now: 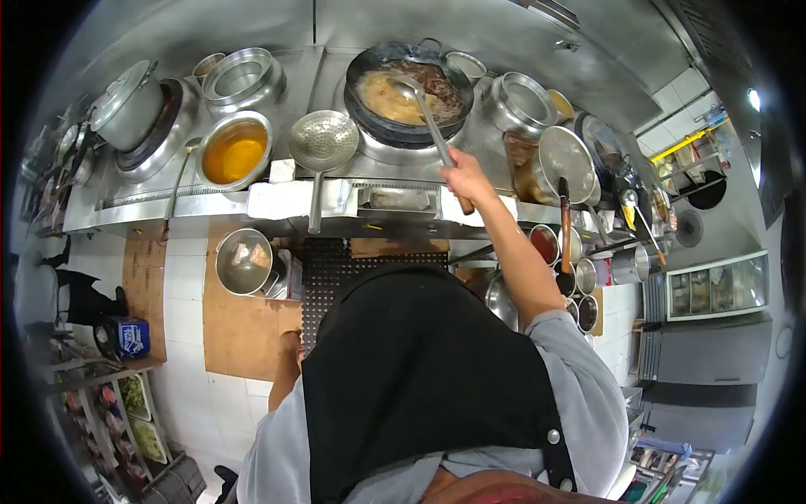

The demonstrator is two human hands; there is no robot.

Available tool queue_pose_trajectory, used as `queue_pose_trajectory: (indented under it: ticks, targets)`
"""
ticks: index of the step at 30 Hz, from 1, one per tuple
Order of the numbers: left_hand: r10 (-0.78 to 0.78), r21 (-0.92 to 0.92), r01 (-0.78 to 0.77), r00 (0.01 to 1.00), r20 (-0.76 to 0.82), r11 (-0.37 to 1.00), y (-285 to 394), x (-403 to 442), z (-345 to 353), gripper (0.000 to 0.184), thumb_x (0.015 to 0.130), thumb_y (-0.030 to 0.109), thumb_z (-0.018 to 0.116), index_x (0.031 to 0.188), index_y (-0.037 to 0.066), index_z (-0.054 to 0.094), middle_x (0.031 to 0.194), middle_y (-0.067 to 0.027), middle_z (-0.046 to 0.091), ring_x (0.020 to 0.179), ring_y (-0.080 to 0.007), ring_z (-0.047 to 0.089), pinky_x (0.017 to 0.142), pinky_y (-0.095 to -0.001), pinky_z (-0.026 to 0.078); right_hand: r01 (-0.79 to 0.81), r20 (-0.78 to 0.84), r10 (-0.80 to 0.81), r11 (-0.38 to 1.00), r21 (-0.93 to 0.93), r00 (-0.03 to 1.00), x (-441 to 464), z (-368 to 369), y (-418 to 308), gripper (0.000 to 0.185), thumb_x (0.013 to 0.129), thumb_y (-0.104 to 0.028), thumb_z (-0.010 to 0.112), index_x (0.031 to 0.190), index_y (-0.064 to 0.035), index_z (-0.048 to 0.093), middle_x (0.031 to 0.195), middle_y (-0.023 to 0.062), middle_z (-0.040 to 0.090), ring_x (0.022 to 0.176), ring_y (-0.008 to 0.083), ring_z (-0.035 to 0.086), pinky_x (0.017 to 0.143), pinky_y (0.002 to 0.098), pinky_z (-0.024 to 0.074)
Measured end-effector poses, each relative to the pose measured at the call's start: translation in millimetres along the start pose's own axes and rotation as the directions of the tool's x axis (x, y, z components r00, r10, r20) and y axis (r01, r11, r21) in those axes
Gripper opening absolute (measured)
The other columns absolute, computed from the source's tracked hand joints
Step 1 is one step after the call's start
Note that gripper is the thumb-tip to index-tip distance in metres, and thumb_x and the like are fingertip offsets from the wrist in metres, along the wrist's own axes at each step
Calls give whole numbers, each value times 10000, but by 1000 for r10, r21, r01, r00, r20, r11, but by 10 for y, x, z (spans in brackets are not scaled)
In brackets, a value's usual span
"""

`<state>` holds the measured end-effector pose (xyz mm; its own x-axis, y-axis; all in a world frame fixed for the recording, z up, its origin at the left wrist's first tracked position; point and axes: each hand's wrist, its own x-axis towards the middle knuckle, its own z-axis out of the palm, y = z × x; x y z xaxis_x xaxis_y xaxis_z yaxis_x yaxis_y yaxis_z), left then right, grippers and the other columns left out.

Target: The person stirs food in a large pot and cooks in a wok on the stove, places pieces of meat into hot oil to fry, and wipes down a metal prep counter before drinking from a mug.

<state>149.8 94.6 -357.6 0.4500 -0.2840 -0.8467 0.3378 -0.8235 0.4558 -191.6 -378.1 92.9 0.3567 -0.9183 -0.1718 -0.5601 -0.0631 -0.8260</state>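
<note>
My right hand [468, 178] is wrapped round the handle of a long metal ladle [434, 130]. The ladle's bowl dips into a black wok [357, 119] holding bubbling brownish liquid and dark pieces of food. Low beside my body, my left hand [290, 344] hangs over the floor; its fingers are hidden. A perforated strainer [324, 141] rests on the stove, left of the wok, its handle jutting over the front edge. Further left stands a metal bowl of orange-brown oil [235, 154].
At left are a lidded pot [130, 105] and another ladle [180, 181]. A pot with pale pieces in liquid [244, 262] stands below the stove edge. To the right sit a large pot [567, 160] and several sauce containers [545, 244]. Another person's dark clothing [88, 298] shows at far left.
</note>
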Motion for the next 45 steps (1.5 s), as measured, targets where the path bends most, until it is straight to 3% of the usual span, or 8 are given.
queue_pose_trajectory:
  ticks: [13, 18, 21, 31, 38, 40, 42, 45]
  targets:
    - [-10, -407, -71, 981, -194, 911, -909, -1610, 607, 343, 987, 233, 625, 1271, 40, 632, 946, -95, 694, 612, -198, 659, 461, -322, 512, 105, -109, -114, 991, -84, 987, 1202, -298, 1061, 755, 859, -276, 743, 1494, 34, 474, 1501, 304, 492, 1414, 361, 495, 1165, 362, 395]
    - [235, 156, -216, 965, -119, 964, -2366, -2231, 924, 307, 976, 189, 616, 1239, 31, 626, 934, -84, 675, 704, -228, 685, 543, -367, 544, 17, -48, 2, 922, 386, 999, 927, -700, 1441, 713, 925, -161, 719, 1571, -76, 429, 705, 6, 602, 517, 105, 511, 467, 303, 451]
    - [431, 894, -328, 885, 177, 306, -2904, -2772, 1127, 273, 1015, 244, 545, 1030, 16, 694, 806, -110, 659, 726, -254, 706, 575, -401, 561, 56, -49, -40, 910, 410, 998, 763, -932, 1635, 729, 935, -122, 708, 1593, -101, 395, 680, -16, 559, 518, 84, 495, 449, 269, 416]
    - [363, 582, -247, 927, -91, 775, -3201, -2658, 1311, 347, 1028, 288, 520, 913, 8, 688, 764, -134, 653, 723, -235, 720, 518, -372, 547, 196, -321, -171, 979, 49, 932, -295, -873, 2826, 653, 948, -136, 686, 1558, -92, 455, 678, -7, 547, 541, 94, 505, 478, 284, 437]
    - [226, -81, -287, 873, -432, 955, -1774, -2637, 814, 511, 948, 352, 660, 1249, -61, 661, 1050, -197, 753, 874, -259, 721, 807, -377, 561, -172, -199, 78, 839, -516, 977, -327, -665, 3562, 708, 899, -372, 653, 1495, -28, 487, 1269, 273, 671, 1166, 438, 651, 1020, 519, 505]
    - [370, 38, -427, 732, -572, 904, -1973, -2541, 639, 534, 926, 349, 679, 1308, -22, 656, 1062, -183, 757, 965, -258, 719, 868, -362, 560, 452, 450, 52, -138, -881, 892, 727, -1048, 4794, 435, 893, -316, 687, 1230, -41, 686, 1033, 165, 720, 1021, 384, 664, 857, 485, 568]
    - [164, -246, -343, 822, -545, 906, -1880, -3129, 468, 491, 905, 358, 700, 1264, 24, 694, 1077, -187, 762, 1011, -263, 728, 887, -424, 574, -132, -72, 118, 648, -750, 990, 12, -764, 3339, 484, 939, -335, 658, 1289, 0, 663, 1260, 249, 688, 1119, 422, 680, 977, 513, 527]
    - [317, 286, -182, 769, -554, 941, -2549, -3288, 184, 363, 916, 391, 632, 925, 68, 796, 965, -203, 754, 999, -377, 697, 895, -485, 545, 441, -108, -634, 639, -630, 766, -37, -202, 3142, 591, 959, -372, 669, 1418, -10, 578, 1261, 278, 679, 1067, 435, 689, 990, 525, 514]
